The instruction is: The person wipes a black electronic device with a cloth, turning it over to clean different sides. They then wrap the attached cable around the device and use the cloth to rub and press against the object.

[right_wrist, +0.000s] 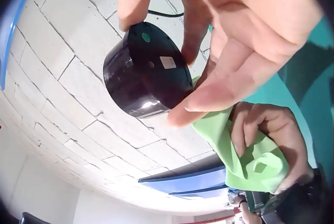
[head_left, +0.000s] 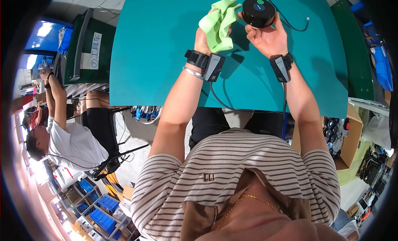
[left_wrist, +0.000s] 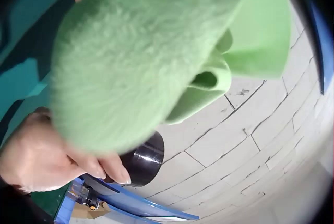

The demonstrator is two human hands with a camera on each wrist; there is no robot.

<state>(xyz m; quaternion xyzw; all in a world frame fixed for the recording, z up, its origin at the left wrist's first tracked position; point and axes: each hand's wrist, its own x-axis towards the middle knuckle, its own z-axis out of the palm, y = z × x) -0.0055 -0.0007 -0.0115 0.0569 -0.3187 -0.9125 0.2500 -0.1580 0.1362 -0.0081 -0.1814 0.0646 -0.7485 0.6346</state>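
Observation:
A black round device (head_left: 258,13) with a green dot and a dark blue label on its face is held above the table by the right hand (head_left: 269,37), fingers and thumb around its edge. In the right wrist view the device (right_wrist: 148,73) shows a green dot and a small pale label. The left hand (head_left: 203,40) grips a crumpled light green cloth (head_left: 219,27), just left of the device. Close up in the left wrist view, the cloth (left_wrist: 130,62) hides most of the left hand.
The teal table (head_left: 157,54) carries a thin black cable (head_left: 296,29) near its far edge. Dark green cabinets stand on both sides, the left one (head_left: 93,54) labelled. A seated person (head_left: 74,141) is at the left. An open cardboard box (head_left: 350,137) stands at lower right.

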